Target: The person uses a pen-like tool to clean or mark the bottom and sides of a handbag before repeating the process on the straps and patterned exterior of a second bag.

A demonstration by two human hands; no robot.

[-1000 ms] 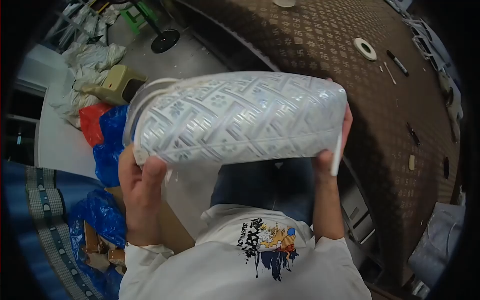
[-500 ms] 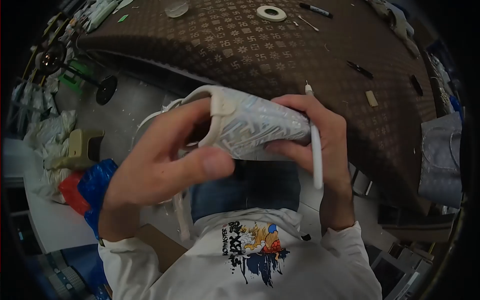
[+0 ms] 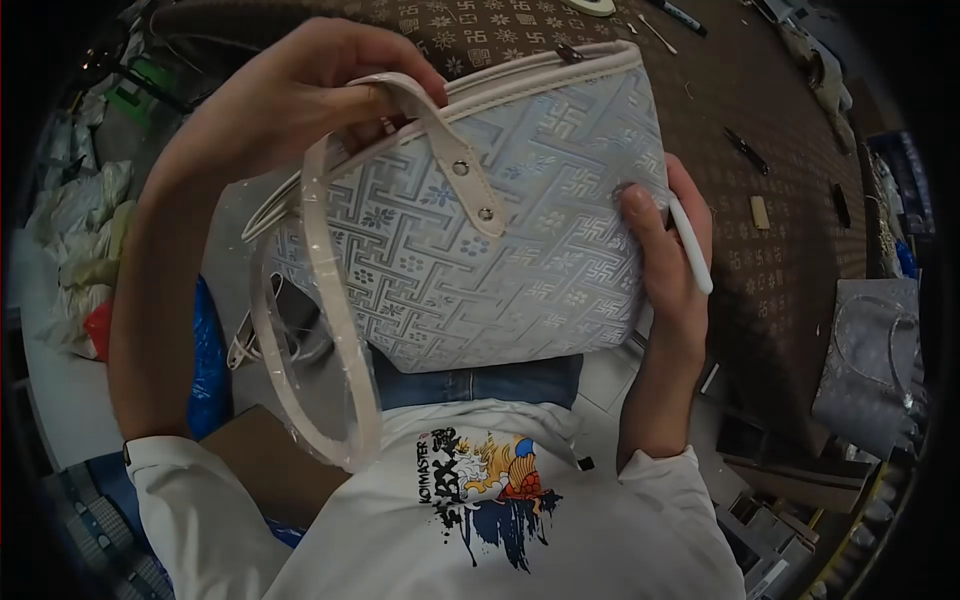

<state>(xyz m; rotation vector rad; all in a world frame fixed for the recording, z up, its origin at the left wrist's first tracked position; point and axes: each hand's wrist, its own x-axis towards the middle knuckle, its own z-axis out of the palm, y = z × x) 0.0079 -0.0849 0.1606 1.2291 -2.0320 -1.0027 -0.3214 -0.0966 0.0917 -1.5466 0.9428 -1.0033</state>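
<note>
A silver-white handbag [image 3: 530, 220] with a woven geometric pattern is held up before my chest, its broad side towards me. Pale straps [image 3: 350, 350] loop down at its left, partly wrapped in clear plastic film. My left hand [image 3: 325, 85] is closed at the top rim beside a strap, some fingertips hidden inside the opening. At the bag's other end, my right hand [image 3: 675, 250] grips the side, thumb on the front and fingers behind. A white pen-like tool [image 3: 690, 245] is also tucked in my right hand, pointing down.
The table [image 3: 740, 90] beyond has a brown patterned cover. On it lie a tape roll [image 3: 590, 5], a marker [image 3: 673, 15], a cotton swab [image 3: 657, 33], a black tool [image 3: 746, 151] and a beige block [image 3: 760, 212]. Another silver bag [image 3: 870, 350] is at the right.
The handbag has turned from end-on to broadside, and its straps now hang in front at the left. My left hand has moved up to the rim; my right hand keeps the tool.
</note>
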